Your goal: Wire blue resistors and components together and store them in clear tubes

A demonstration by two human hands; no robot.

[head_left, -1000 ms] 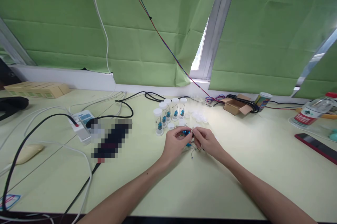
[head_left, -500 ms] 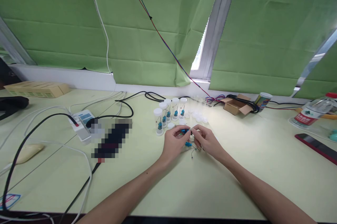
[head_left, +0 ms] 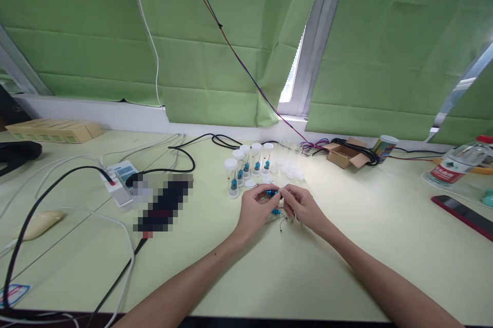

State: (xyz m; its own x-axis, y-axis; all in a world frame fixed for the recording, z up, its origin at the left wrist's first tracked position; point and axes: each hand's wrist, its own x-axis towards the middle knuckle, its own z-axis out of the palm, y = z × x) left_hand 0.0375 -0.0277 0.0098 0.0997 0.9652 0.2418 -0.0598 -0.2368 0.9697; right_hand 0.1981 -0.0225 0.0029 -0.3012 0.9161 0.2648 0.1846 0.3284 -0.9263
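My left hand [head_left: 254, 208] is closed around a small blue part [head_left: 271, 193], which shows between thumb and fingers; its exact kind is too small to make out. Close against it, my right hand [head_left: 302, 204] pinches at the same spot, its fingertips meeting the left ones. What the right fingertips grip is hidden. Below the hands, another blue part [head_left: 276, 211] with thin dark wires [head_left: 281, 225] lies on the table. Several clear tubes with white caps [head_left: 231, 179] stand just beyond my left hand, each with a blue wired part inside.
Loose round clear caps [head_left: 295, 173] lie behind my hands. An open cardboard box [head_left: 345, 154] and a printed can [head_left: 385, 148] stand at the back. To the right are a water bottle [head_left: 458, 164] and a phone [head_left: 464, 216]; to the left, a power strip [head_left: 122, 176] and cables.
Both hands stay in nearly the same place. The fingers shift slightly, and the blue part in the left hand has turned or moved a little.
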